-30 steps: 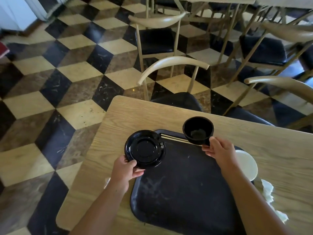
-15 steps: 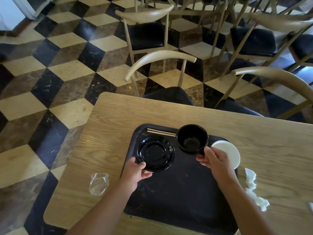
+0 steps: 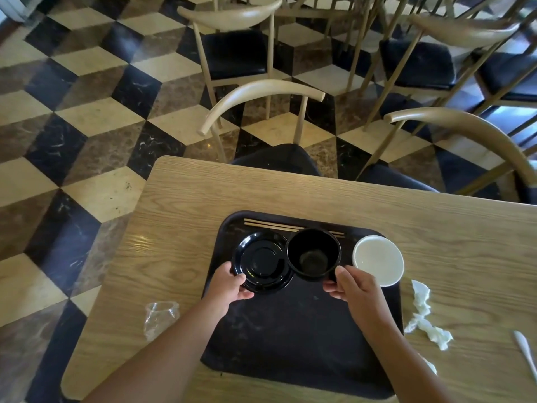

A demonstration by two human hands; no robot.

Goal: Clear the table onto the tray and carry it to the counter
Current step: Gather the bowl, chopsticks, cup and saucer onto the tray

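Light wood-grain counter, rounded corners. Directly on it: black tray at mid-near edge; crumpled clear plastic cup just left of tray; crumpled white napkin just right of it; white plastic utensil far right, partly cut off.

Soft daylight from the upper right; bluish glare on the floor there and a small highlight on the counter. Shadows are faint. Wide-angle distortion bends chairs and floor tiles toward the edges. Focus is fairly sharp; the dark tray shows little detail.
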